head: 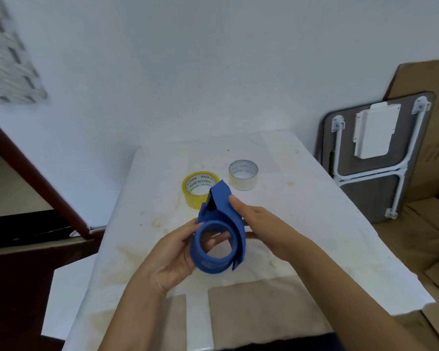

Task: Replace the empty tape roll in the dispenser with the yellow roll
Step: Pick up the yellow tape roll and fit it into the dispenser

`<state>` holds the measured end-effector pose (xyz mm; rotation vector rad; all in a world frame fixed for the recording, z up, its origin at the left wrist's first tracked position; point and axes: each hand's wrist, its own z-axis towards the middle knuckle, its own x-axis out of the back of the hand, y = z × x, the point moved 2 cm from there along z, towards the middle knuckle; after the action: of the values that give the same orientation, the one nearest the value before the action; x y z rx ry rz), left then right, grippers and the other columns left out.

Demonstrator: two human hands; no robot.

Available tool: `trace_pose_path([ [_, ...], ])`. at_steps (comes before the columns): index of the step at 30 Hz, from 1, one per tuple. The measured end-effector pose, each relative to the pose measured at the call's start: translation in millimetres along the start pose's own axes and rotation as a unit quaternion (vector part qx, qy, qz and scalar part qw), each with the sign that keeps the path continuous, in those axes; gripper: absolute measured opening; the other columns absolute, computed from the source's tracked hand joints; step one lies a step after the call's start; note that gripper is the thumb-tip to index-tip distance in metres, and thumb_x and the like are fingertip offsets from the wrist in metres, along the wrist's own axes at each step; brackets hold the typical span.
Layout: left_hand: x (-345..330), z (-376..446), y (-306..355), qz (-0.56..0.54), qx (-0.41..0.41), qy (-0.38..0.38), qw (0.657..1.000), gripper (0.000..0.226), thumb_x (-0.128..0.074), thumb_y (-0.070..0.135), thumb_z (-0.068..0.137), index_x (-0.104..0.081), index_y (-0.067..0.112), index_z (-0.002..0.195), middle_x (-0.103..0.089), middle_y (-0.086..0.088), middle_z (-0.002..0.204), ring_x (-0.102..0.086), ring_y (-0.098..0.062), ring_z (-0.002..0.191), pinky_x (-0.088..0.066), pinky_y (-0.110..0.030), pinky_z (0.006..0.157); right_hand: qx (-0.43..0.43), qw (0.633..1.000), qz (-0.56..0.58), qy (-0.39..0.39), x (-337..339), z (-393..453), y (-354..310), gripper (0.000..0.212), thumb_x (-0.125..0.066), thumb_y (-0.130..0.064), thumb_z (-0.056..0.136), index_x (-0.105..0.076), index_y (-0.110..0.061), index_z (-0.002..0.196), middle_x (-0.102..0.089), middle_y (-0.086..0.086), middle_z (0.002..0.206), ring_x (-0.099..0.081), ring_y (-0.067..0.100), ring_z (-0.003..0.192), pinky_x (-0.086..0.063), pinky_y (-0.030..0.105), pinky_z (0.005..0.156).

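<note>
Both hands hold a blue tape dispenser (222,216) above the middle of the table. My left hand (173,257) grips its round hub from the left, with fingers showing through the open ring, which carries no roll. My right hand (254,221) clasps the curved outer shell from the right. Just behind the dispenser the yellow roll (192,196) lies flat on the table, partly hidden by the dispenser's tip. To its right stands the empty tape roll (243,174), a pale core with a grey inside.
A stained white cloth covers the table (302,224). On the right a folded grey table (375,158) with white legs leans against the wall, with cardboard behind and below it. A dark red wooden frame (36,178) runs along the left.
</note>
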<state>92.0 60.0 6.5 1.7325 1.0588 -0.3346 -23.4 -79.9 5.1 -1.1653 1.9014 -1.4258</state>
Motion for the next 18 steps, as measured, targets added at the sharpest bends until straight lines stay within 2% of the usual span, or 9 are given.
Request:
trace_pose_path([
  [2, 10.5, -5.1, 5.7, -0.034, -0.016, 0.026, 0.999, 0.039, -0.059, 0.007, 0.080, -0.067, -0.003, 0.117, -0.076, -0.023, 0.106, -0.078, -0.032, 0.086, -0.065, -0.035, 0.065, 0.025, 0.998, -0.021, 0.057, -4.2, 13.4, -6.9, 0.061, -0.037, -0.071, 0.086, -0.070, -0.027, 0.114, -0.069, -0.005, 0.115, -0.064, 0.015, 0.105, -0.051, 0.036, 0.095],
  [4, 25.4, -7.7, 14.3, -0.078, -0.029, 0.066, 0.994, 0.036, -0.059, 0.005, 0.082, -0.067, 0.000, 0.116, -0.078, -0.021, 0.102, -0.079, -0.029, 0.080, -0.064, -0.034, 0.058, 0.066, 0.990, -0.054, 0.115, -8.3, 26.7, -19.8, 0.044, -0.042, -0.052, 0.095, -0.071, -0.023, 0.111, -0.069, -0.002, 0.111, -0.065, 0.016, 0.098, -0.051, 0.034, 0.091],
  [6, 40.6, -6.7, 23.1, -0.147, -0.048, 0.108, 0.982, 0.038, -0.059, 0.003, 0.085, -0.064, 0.001, 0.123, -0.075, -0.022, 0.112, -0.079, -0.029, 0.079, -0.064, -0.034, 0.058, 0.121, 0.969, -0.164, 0.139, -13.5, 44.7, -32.0, 0.029, -0.051, -0.031, 0.095, -0.072, -0.018, 0.109, -0.070, 0.000, 0.108, -0.065, 0.017, 0.097, -0.049, 0.031, 0.088],
  [8, 52.5, -6.9, 31.4, -0.196, -0.072, 0.150, 0.966, 0.034, -0.056, 0.002, 0.092, -0.061, 0.000, 0.125, -0.071, -0.023, 0.119, -0.079, -0.028, 0.075, -0.065, -0.036, 0.064, 0.162, 0.934, -0.288, 0.135, -23.2, 64.9, -40.9, 0.026, -0.053, -0.022, 0.092, -0.073, -0.014, 0.107, -0.072, 0.005, 0.109, -0.064, 0.020, 0.102, -0.048, 0.032, 0.090],
  [10, 58.8, -9.1, 39.0, -0.215, -0.100, 0.177, 0.955, 0.022, -0.050, 0.003, 0.098, -0.061, 0.000, 0.116, -0.069, -0.025, 0.113, -0.079, -0.028, 0.067, -0.064, -0.035, 0.066, 0.179, 0.907, -0.358, 0.133, -33.3, 82.8, -44.2, 0.027, -0.053, -0.025, 0.091, -0.075, -0.012, 0.101, -0.074, 0.007, 0.104, -0.064, 0.025, 0.100, -0.049, 0.038, 0.087],
  [12, 60.5, -11.7, 46.4, -0.226, -0.112, 0.184, 0.950, 0.016, -0.048, 0.003, 0.100, -0.060, 0.001, 0.110, -0.068, -0.025, 0.108, -0.078, -0.028, 0.063, -0.062, -0.034, 0.066, 0.165, 0.900, -0.387, 0.113, -41.7, 96.5, -43.7, 0.032, -0.053, -0.033, 0.091, -0.074, -0.013, 0.103, -0.074, 0.006, 0.103, -0.063, 0.025, 0.100, -0.049, 0.038, 0.085],
  [15, 62.1, -11.7, 53.2, -0.221, -0.110, 0.186, 0.951, 0.018, -0.050, 0.002, 0.099, -0.059, 0.000, 0.114, -0.068, -0.026, 0.112, -0.078, -0.030, 0.063, -0.062, -0.036, 0.068, 0.134, 0.880, -0.447, 0.089, -48.7, 110.0, -37.2, 0.036, -0.054, -0.043, 0.087, -0.068, -0.019, 0.110, -0.071, 0.005, 0.109, -0.058, 0.026, 0.110, -0.042, 0.036, 0.096],
  [18, 60.9, -9.0, 57.1, -0.210, -0.118, 0.189, 0.952, 0.021, -0.051, 0.001, 0.098, -0.059, 0.001, 0.117, -0.066, -0.027, 0.120, -0.078, -0.031, 0.067, -0.063, -0.039, 0.069, 0.138, 0.863, -0.481, 0.072, -45.9, 112.6, -33.2, 0.028, -0.054, -0.034, 0.087, -0.070, -0.021, 0.106, -0.072, 0.005, 0.111, -0.057, 0.027, 0.113, -0.037, 0.036, 0.103],
])
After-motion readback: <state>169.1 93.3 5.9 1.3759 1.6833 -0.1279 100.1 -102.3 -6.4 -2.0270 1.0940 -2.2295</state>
